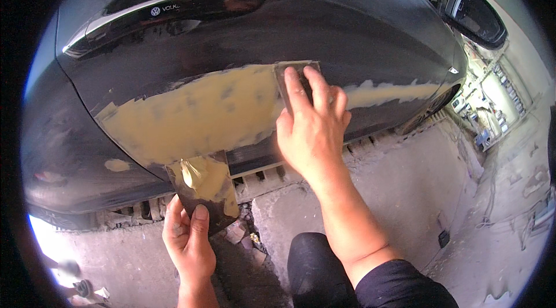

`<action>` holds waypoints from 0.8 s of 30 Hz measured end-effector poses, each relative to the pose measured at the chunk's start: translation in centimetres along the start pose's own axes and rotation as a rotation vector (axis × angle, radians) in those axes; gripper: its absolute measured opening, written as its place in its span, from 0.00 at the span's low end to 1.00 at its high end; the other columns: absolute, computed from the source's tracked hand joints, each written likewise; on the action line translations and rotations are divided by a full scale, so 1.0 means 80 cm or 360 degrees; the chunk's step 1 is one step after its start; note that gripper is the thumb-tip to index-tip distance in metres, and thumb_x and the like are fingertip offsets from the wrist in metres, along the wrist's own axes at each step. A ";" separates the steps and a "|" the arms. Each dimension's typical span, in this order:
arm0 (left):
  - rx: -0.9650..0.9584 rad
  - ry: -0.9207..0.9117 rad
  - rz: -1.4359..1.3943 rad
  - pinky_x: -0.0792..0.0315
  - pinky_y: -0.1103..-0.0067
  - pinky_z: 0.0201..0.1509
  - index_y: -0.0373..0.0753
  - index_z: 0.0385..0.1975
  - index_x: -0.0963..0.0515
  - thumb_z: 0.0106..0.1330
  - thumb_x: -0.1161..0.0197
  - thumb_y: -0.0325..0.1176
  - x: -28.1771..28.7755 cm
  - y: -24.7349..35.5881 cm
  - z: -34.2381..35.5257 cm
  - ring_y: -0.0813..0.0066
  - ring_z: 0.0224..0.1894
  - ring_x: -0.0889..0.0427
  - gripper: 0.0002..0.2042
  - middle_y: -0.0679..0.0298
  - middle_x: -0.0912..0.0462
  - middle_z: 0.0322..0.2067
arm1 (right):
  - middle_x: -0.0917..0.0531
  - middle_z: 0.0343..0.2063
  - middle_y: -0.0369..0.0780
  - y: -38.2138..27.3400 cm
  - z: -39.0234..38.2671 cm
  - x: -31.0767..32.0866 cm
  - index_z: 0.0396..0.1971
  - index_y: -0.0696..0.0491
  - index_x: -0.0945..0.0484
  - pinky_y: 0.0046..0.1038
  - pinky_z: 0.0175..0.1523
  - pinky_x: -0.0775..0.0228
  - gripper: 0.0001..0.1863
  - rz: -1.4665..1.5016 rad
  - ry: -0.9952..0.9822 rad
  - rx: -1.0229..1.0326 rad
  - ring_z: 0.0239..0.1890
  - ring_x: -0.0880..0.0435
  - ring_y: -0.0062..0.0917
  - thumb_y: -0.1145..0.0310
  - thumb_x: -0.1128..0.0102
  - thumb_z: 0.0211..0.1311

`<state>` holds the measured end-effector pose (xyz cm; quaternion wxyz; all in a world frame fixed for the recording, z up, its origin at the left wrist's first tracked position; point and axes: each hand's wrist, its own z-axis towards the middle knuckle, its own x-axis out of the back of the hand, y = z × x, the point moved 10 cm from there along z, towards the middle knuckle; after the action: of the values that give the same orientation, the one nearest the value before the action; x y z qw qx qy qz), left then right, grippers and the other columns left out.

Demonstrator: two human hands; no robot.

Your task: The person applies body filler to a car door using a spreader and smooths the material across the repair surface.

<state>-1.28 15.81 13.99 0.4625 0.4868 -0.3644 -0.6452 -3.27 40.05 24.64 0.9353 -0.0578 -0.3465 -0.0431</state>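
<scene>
A dark car door (231, 41) carries a wide band of beige filler (191, 111), patchy with dark spots, with a thinner streak continuing to the right. My right hand (313, 122) grips a dark flat spreader (300, 73), fingertips pressed on it, against the door at the top of the wide patch. Lower left, my left hand (188, 238) is closed on the edge of a dark mixing board (208, 215), held just below the door patch, with a lump of beige filler (191, 173) and smears on it. A small beige spot (118, 165) shows on the rear panel.
A side mirror (475, 13) juts out at upper right. Below the car are a slotted strip (260, 178), a cracked concrete floor (382, 180) and some debris (249, 232). A cluttered bright area (498, 99) is at far right. My dark-clothed knee (315, 267) is at the bottom.
</scene>
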 end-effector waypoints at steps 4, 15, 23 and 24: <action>0.0088 -0.0012 0.0000 0.33 0.81 0.58 0.29 0.60 0.31 0.71 0.44 0.22 0.000 -0.003 0.002 0.78 0.51 0.22 0.18 0.60 0.19 0.50 | 0.33 0.62 0.41 0.006 -0.016 -0.006 0.61 0.45 0.28 0.52 0.51 0.35 0.33 -0.0007 -0.0073 0.0032 0.56 0.34 0.47 0.67 0.36 0.49; 0.0098 -0.0047 0.0034 0.33 0.80 0.59 0.29 0.60 0.31 0.71 0.43 0.22 0.002 -0.013 0.007 0.77 0.52 0.23 0.18 0.60 0.19 0.51 | 0.36 0.64 0.41 -0.011 -0.007 -0.010 0.62 0.45 0.29 0.52 0.57 0.38 0.33 0.0087 -0.0134 -0.0007 0.59 0.36 0.48 0.69 0.36 0.52; 0.0116 0.0005 -0.0027 0.34 0.81 0.59 0.29 0.60 0.31 0.70 0.43 0.22 0.012 -0.021 0.009 0.78 0.52 0.23 0.19 0.61 0.19 0.51 | 0.38 0.66 0.40 -0.006 -0.044 -0.037 0.65 0.44 0.30 0.50 0.62 0.41 0.36 0.0171 -0.0117 0.0008 0.60 0.38 0.49 0.70 0.35 0.51; 0.0119 0.0032 -0.0020 0.34 0.81 0.60 0.29 0.60 0.31 0.70 0.43 0.22 0.015 -0.022 0.010 0.77 0.52 0.23 0.19 0.61 0.19 0.51 | 0.38 0.66 0.40 -0.005 -0.050 -0.042 0.65 0.44 0.30 0.50 0.62 0.41 0.36 0.0168 -0.0098 0.0024 0.59 0.38 0.49 0.70 0.35 0.51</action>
<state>-2.56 15.25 12.24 0.4436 0.5125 -0.3805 -0.6291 -3.26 39.22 19.48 0.9255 -0.0703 -0.3720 0.0108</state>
